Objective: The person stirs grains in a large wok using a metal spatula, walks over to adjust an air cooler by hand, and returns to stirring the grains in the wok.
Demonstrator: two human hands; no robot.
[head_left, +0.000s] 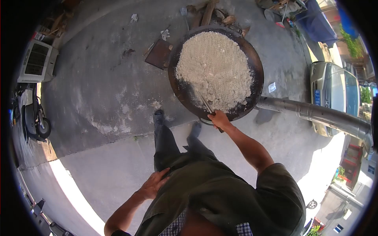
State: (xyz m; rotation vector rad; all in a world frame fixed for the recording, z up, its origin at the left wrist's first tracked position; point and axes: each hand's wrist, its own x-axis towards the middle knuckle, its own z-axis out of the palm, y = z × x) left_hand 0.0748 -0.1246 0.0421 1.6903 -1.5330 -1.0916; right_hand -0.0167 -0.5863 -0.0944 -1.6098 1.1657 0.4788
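Observation:
A large dark wok holds a wide heap of pale, crumbly, grainy material. At the wok's near rim, my right hand is closed around the handle of a metal spatula. Its shaft slants up and left into the near side of the heap, where the blade is hidden. A curved loop handle on the wok shows just left of that hand. My left hand rests against my hip with its fingers stretched out, holding nothing.
From the wok's right side a thick metal pipe runs outward. Firewood lies behind the wok, and a brown board is on the concrete to its left. A parked car stands right; a scooter is far left.

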